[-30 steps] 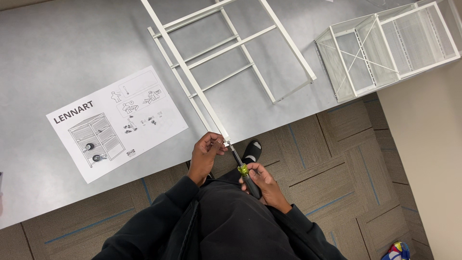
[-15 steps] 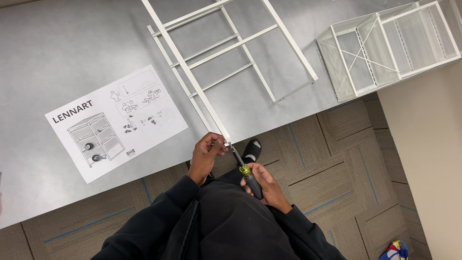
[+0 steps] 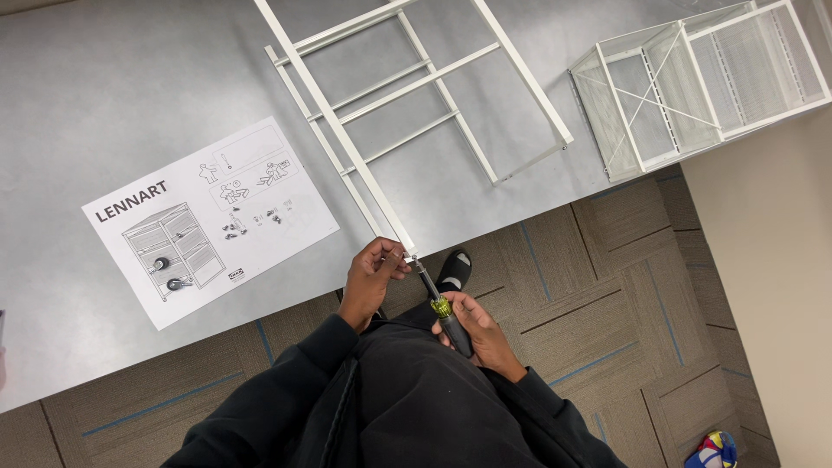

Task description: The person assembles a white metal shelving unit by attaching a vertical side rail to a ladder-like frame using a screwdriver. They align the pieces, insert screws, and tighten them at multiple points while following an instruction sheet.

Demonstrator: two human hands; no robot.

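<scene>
Your left hand pinches the near end of the white frame at the desk edge, while your right hand, closed on the screwdriver, holds its shaft in line with the rail, tip at that end.

Both arms in dark sleeves, bent at the elbows, reaching forward from the torso. Left hand raised a little farther out, fingers curled inward in a pinch, knuckles up. Right hand nearer the body and to the right, palm turned inward, fingers wrapped in a closed grip. Hands near each other, not touching.
</scene>
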